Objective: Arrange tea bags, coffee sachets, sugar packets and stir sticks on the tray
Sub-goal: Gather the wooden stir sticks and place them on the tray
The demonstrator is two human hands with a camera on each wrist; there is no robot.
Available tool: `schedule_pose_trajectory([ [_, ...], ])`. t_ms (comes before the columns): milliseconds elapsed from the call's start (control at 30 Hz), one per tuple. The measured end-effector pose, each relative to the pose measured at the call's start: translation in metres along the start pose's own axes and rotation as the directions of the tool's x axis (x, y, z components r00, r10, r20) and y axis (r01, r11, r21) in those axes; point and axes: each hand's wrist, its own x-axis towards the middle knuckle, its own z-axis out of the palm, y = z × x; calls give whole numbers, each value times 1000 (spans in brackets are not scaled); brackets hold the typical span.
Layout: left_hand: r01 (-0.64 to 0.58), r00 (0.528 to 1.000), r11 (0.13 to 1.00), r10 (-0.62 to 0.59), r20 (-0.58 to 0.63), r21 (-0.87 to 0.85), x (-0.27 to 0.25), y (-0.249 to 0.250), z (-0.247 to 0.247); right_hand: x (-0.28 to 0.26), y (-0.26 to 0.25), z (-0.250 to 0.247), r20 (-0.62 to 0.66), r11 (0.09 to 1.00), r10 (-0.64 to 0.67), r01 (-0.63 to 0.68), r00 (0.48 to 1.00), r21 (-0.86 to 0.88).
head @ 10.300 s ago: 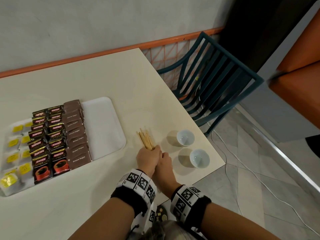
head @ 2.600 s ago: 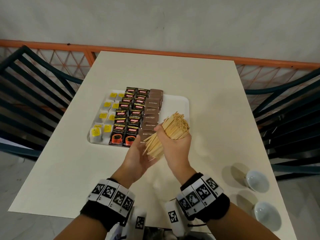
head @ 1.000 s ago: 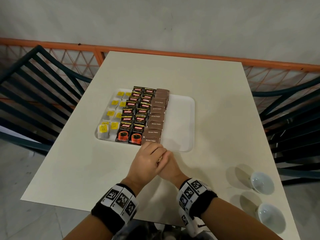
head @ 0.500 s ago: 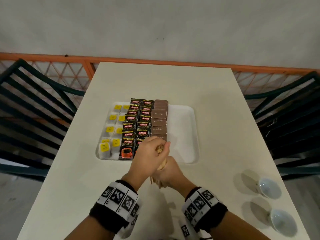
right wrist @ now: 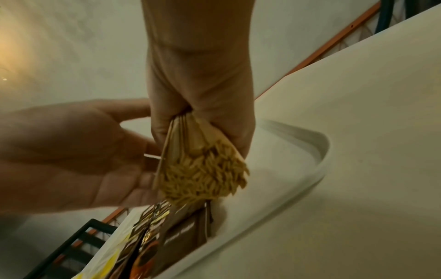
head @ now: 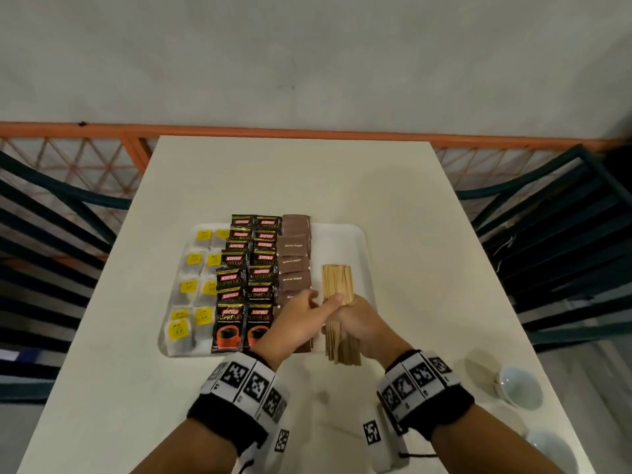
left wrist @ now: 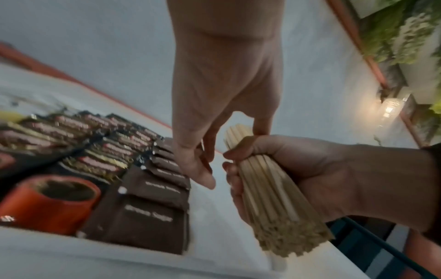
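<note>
A white tray [head: 345, 241] holds columns of yellow-tagged tea bags [head: 195, 285], black coffee sachets [head: 246, 278] and brown sugar packets [head: 294, 258]. My right hand [head: 355, 319] grips a thick bundle of wooden stir sticks [head: 337, 282] round its middle, lengthwise over the tray's bare right part. The left wrist view shows the sticks [left wrist: 274, 198] in that right hand [left wrist: 310, 169], slightly above the tray. My left hand [head: 301, 309] hovers just left of the bundle with relaxed fingers [left wrist: 198, 169], holding nothing. The right wrist view shows the stick ends [right wrist: 203, 173] over the tray rim [right wrist: 319, 169].
Two small white cups [head: 519, 388] [head: 550, 453] stand at the table's front right corner. Dark green chairs flank the cream table [head: 410, 200] at left [head: 51, 234] and right [head: 564, 251]. An orange railing [head: 307, 133] runs along the far edge.
The bundle went from upright in both hands at the tray's front edge to lying lengthwise over the tray's right side. My left hand came off it.
</note>
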Motion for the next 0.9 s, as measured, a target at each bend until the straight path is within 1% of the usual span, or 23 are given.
schedule_pose_trajectory([
  [67, 78, 995, 993, -73, 62, -85, 9, 7, 5, 11, -5, -9, -2, 998, 70, -70, 998, -10],
  [167, 136, 987, 975, -118, 108, -176, 26, 19, 12, 30, -7, -21, 27, 990, 135, -134, 990, -49],
  [200, 150, 985, 969, -129, 115, -196, 32, 22, 14, 36, -7, -25, 28, 987, 155, -154, 987, -36],
  [267, 189, 979, 956, -166, 116, -223, 41, 28, 18, 46, -8, -30, 15, 981, 194, -194, 981, -1],
  [333, 238, 970, 940, -218, 108, -246, 50, 30, 23, 54, -8, -32, -21, 974, 223, -223, 975, -27],
  [467, 240, 971, 944, -238, 37, -228, 65, 33, 29, 68, -13, -33, -64, 964, 266, -267, 962, -13],
  [533, 227, 973, 950, -232, 0, -215, 70, 34, 29, 72, -15, -32, -86, 961, 271, -275, 959, -36],
  [633, 211, 975, 958, -220, -24, -194, 75, 33, 29, 75, -17, -33, -121, 960, 246, -259, 962, -105],
  [800, 183, 979, 966, -197, -62, -182, 76, 30, 28, 75, -22, -37, -149, 931, 147, -188, 978, -314],
  [900, 131, 985, 984, -144, -99, -124, 75, 29, 30, 73, -24, -41, -113, 877, 112, -151, 987, -456],
])
